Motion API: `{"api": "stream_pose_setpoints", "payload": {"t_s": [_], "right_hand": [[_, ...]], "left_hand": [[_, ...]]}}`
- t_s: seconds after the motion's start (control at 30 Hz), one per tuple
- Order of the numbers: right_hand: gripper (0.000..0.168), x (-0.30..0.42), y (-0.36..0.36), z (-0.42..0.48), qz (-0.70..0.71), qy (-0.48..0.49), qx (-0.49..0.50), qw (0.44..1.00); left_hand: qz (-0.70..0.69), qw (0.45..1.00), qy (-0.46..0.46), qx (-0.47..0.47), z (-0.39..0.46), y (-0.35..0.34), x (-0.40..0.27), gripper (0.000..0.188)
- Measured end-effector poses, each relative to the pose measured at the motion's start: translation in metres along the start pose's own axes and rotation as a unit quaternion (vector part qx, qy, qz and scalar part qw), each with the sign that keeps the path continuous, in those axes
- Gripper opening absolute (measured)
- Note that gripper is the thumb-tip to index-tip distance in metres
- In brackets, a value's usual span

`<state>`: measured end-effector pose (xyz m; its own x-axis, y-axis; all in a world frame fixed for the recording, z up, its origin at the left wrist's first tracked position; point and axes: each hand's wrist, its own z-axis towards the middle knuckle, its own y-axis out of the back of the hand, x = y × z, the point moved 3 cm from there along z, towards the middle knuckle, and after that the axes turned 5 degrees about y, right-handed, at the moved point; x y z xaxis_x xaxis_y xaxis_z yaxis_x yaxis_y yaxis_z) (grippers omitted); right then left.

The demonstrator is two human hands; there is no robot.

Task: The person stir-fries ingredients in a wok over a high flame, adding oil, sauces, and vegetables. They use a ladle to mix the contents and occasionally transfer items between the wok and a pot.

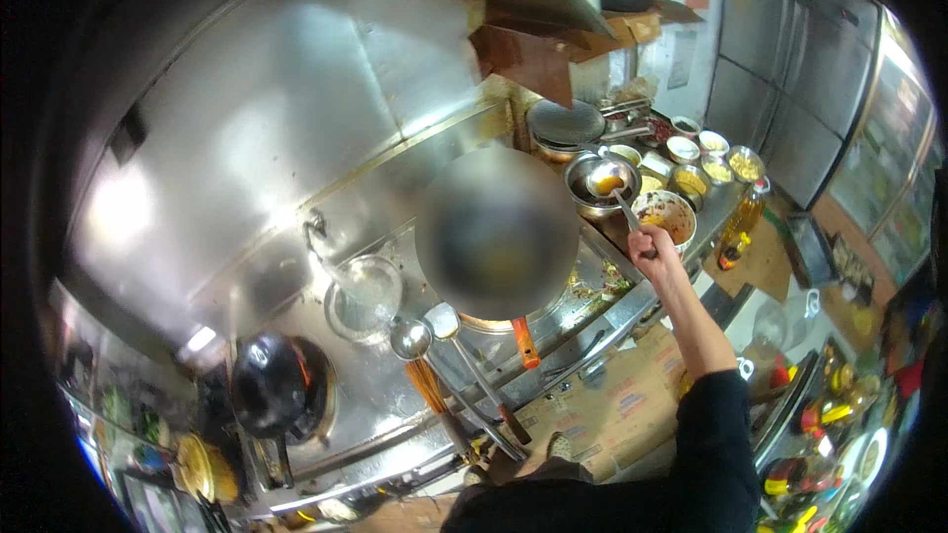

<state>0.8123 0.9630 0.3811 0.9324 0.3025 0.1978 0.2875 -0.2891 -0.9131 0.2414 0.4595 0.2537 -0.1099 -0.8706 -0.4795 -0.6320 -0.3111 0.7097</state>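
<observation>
My right hand (653,248) grips the handle of a metal ladle (626,209). The ladle's bowl, with amber liquid in it, is at a stainless steel bowl (572,191) of dark contents; whether it touches them I cannot tell. Just beneath my wrist stands a white tub (678,216) smeared with reddish-brown sauce. My left hand is out of view. Before me a round blurred patch hides most of a pan on the stove; its orange handle (526,344) sticks out towards me.
Small bowls of ingredients (717,169) and an oil bottle (748,209) crowd the right counter. A strainer basin (364,300) sits under the tap (317,229). Another ladle (411,339), a spatula (443,320) and a bamboo brush (427,387) lie nearby. A black wok (268,385) stands left.
</observation>
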Motion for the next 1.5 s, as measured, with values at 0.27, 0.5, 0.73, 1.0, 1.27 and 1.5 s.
{"api": "stream_pose_setpoints", "payload": {"t_s": [0.27,0.5,0.73,1.0,1.27,1.5], "right_hand": [[0.016,-0.117,-0.044,-0.120,-0.017,-0.136,-0.024,0.990],[0.036,-0.313,-0.098,-0.176,-0.008,-0.288,0.001,0.958],[0.043,-0.503,-0.125,-0.179,-0.076,-0.399,0.016,0.914],[0.049,-0.639,-0.102,-0.168,-0.678,-0.265,0.227,0.647],[0.055,-0.616,-0.087,-0.176,-0.633,-0.285,0.207,0.689],[0.045,-0.585,-0.033,-0.175,-0.524,-0.286,0.251,0.762]], "left_hand": [[0.432,0.899,-0.071,-0.001,0.084,-0.029,0.241,0.012],[0.108,0.994,-0.016,0.002,0.171,-0.048,0.200,0.040],[0.337,0.929,-0.030,0.149,0.157,-0.062,0.121,0.062],[0.206,0.974,-0.039,0.085,0.154,-0.092,0.150,0.074],[0.233,0.961,-0.103,0.108,0.159,-0.095,0.168,0.071],[0.235,0.965,-0.116,0.017,0.147,-0.082,0.152,0.052]]}}
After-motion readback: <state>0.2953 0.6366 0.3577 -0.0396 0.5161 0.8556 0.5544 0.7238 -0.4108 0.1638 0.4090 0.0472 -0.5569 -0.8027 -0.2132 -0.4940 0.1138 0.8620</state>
